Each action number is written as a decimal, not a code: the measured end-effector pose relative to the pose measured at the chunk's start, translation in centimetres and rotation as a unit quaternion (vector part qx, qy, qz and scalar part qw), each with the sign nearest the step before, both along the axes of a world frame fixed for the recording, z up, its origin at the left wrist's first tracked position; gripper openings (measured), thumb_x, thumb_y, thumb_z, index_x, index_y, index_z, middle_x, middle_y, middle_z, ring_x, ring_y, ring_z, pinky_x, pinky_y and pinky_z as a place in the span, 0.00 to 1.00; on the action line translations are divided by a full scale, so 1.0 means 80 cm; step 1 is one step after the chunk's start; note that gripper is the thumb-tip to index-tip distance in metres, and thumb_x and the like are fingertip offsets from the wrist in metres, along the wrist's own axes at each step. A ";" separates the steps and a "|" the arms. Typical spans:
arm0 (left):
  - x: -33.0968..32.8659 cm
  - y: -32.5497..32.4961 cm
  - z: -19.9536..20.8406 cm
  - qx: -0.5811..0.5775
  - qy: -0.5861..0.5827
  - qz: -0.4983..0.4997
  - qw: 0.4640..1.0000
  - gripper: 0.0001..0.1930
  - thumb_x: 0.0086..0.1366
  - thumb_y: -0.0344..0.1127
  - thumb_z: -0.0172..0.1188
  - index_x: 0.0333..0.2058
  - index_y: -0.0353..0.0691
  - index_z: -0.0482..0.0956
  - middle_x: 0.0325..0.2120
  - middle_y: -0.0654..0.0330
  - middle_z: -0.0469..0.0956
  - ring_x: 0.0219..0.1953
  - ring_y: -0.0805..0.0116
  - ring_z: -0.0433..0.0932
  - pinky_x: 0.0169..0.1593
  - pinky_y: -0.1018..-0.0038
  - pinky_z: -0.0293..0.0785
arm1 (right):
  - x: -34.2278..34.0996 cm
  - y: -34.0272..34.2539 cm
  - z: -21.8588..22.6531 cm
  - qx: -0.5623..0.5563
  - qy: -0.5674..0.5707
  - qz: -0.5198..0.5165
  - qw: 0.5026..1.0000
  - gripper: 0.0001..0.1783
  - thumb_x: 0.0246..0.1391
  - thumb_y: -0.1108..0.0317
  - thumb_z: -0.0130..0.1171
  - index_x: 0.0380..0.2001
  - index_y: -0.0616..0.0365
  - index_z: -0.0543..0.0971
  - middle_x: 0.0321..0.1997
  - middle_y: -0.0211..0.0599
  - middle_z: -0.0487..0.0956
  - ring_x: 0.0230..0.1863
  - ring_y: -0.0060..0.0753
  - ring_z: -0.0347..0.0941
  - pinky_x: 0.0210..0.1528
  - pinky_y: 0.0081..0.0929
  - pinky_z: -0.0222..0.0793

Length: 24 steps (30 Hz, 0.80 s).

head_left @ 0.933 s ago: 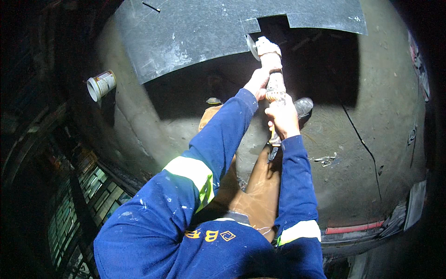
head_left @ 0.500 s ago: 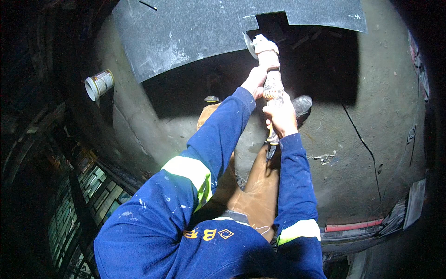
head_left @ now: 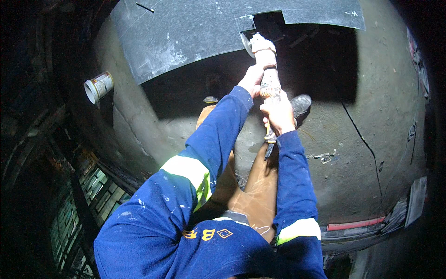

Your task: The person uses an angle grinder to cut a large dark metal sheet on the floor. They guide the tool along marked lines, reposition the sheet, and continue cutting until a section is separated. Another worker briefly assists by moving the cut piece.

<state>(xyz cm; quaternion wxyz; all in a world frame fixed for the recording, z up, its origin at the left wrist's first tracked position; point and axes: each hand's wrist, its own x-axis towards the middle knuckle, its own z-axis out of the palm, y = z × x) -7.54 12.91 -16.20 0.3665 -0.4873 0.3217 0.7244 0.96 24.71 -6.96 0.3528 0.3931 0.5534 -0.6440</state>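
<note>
Both my hands hold a dusty angle grinder (head_left: 270, 76), its head pointing away from me. My left hand (head_left: 251, 80) is wrapped round its front part, just behind the head. Nearer to me, my right hand (head_left: 279, 113) grips the rear of the body, and the cord end hangs below it. On the grinder's left side the thin cutting disc (head_left: 247, 45) stands on edge at the near edge of a grey sheet (head_left: 181, 35). That sheet has a rectangular notch beside the disc. Whether the disc is spinning cannot be made out.
A white bucket (head_left: 99, 87) lies on its side at the left. A small black stick (head_left: 145, 7) rests on the sheet. My boot (head_left: 301, 105) is right of the grinder on the concrete floor, which has a long crack (head_left: 360, 135). A red strip (head_left: 355, 224) lies at the lower right.
The grinder and both hands sit very slightly further left and up in the picture, and the sheet has shifted with them. My grip is the same.
</note>
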 end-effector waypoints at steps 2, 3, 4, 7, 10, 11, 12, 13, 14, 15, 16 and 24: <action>-0.003 0.003 0.002 -0.003 -0.002 -0.011 1.000 0.16 0.63 0.38 0.68 0.41 0.37 0.73 0.24 0.53 0.78 0.23 0.58 0.81 0.29 0.57 0.84 | -0.002 0.002 -0.001 -0.007 -0.007 -0.002 1.000 0.34 0.46 0.81 0.66 0.58 0.56 0.68 0.33 0.35 0.76 0.15 0.26 0.71 0.14 0.25 0.71; -0.003 0.002 0.003 -0.004 -0.004 -0.015 1.000 0.16 0.63 0.39 0.67 0.41 0.37 0.73 0.24 0.53 0.78 0.23 0.58 0.81 0.29 0.57 0.84 | -0.003 0.000 0.001 -0.013 -0.010 -0.003 1.000 0.33 0.46 0.81 0.66 0.57 0.56 0.68 0.33 0.34 0.75 0.15 0.26 0.70 0.14 0.25 0.71; -0.004 0.000 0.004 -0.006 -0.006 -0.019 1.000 0.16 0.63 0.39 0.67 0.41 0.37 0.72 0.24 0.53 0.77 0.23 0.58 0.81 0.29 0.57 0.84 | -0.002 -0.001 0.001 -0.015 -0.014 0.001 1.000 0.34 0.46 0.80 0.66 0.58 0.56 0.68 0.33 0.36 0.77 0.16 0.27 0.72 0.14 0.26 0.72; -0.001 0.002 0.012 0.001 -0.018 -0.017 1.000 0.16 0.63 0.39 0.67 0.41 0.37 0.72 0.24 0.53 0.78 0.22 0.58 0.80 0.28 0.57 0.84 | 0.002 0.002 -0.002 -0.013 -0.021 0.002 1.000 0.36 0.47 0.79 0.67 0.60 0.56 0.68 0.34 0.41 0.80 0.19 0.29 0.76 0.15 0.27 0.74; 0.001 0.003 0.013 -0.004 -0.013 -0.018 1.000 0.16 0.63 0.39 0.68 0.41 0.37 0.73 0.24 0.54 0.78 0.22 0.59 0.80 0.28 0.58 0.83 | 0.007 -0.001 -0.002 -0.007 -0.022 -0.004 1.000 0.35 0.48 0.78 0.67 0.61 0.56 0.68 0.35 0.41 0.80 0.19 0.29 0.76 0.15 0.28 0.74; 0.002 0.003 0.011 0.001 -0.009 -0.016 1.000 0.16 0.63 0.39 0.68 0.40 0.37 0.73 0.24 0.54 0.78 0.22 0.59 0.80 0.28 0.58 0.83 | 0.007 -0.001 -0.002 -0.008 -0.024 -0.008 1.000 0.34 0.47 0.79 0.66 0.59 0.56 0.68 0.34 0.39 0.78 0.17 0.28 0.74 0.15 0.27 0.73; 0.003 0.004 0.010 0.007 -0.012 -0.006 1.000 0.16 0.63 0.39 0.68 0.40 0.38 0.73 0.24 0.54 0.78 0.21 0.59 0.80 0.27 0.58 0.83 | 0.003 -0.001 0.004 -0.010 -0.026 -0.012 1.000 0.33 0.47 0.80 0.65 0.58 0.56 0.68 0.33 0.37 0.76 0.16 0.27 0.72 0.14 0.26 0.72; 0.002 0.003 0.008 0.009 -0.011 -0.005 1.000 0.16 0.63 0.39 0.68 0.40 0.38 0.73 0.24 0.54 0.78 0.21 0.59 0.80 0.27 0.59 0.83 | 0.001 -0.001 0.006 -0.012 -0.028 -0.016 0.999 0.32 0.46 0.81 0.65 0.56 0.56 0.68 0.31 0.34 0.75 0.14 0.26 0.70 0.13 0.25 0.70; -0.001 0.001 0.006 0.010 -0.010 -0.004 1.000 0.16 0.62 0.39 0.68 0.40 0.38 0.73 0.24 0.54 0.78 0.21 0.59 0.80 0.27 0.59 0.83 | 0.000 -0.001 0.003 -0.011 -0.024 -0.005 1.000 0.33 0.47 0.80 0.65 0.57 0.56 0.68 0.33 0.37 0.77 0.16 0.28 0.72 0.14 0.26 0.72; -0.002 0.002 0.006 0.013 -0.011 -0.004 1.000 0.16 0.62 0.39 0.68 0.40 0.37 0.73 0.24 0.54 0.78 0.21 0.59 0.80 0.27 0.59 0.84 | 0.000 0.000 -0.001 -0.008 -0.023 0.004 1.000 0.33 0.48 0.78 0.66 0.59 0.57 0.68 0.35 0.40 0.79 0.17 0.29 0.74 0.15 0.27 0.73; -0.004 0.002 0.006 -0.005 -0.007 -0.018 1.000 0.17 0.62 0.40 0.68 0.40 0.37 0.72 0.24 0.54 0.77 0.21 0.59 0.80 0.27 0.58 0.84 | 0.000 0.001 -0.003 -0.005 -0.021 0.013 1.000 0.34 0.49 0.77 0.67 0.60 0.57 0.68 0.36 0.43 0.81 0.19 0.30 0.77 0.16 0.28 0.75; -0.006 0.001 0.007 -0.020 0.001 -0.017 1.000 0.19 0.61 0.42 0.70 0.41 0.37 0.72 0.24 0.54 0.77 0.21 0.59 0.80 0.27 0.59 0.83 | -0.004 0.003 -0.005 0.011 -0.011 0.049 0.999 0.33 0.51 0.75 0.66 0.60 0.57 0.67 0.33 0.43 0.81 0.18 0.30 0.77 0.15 0.28 0.74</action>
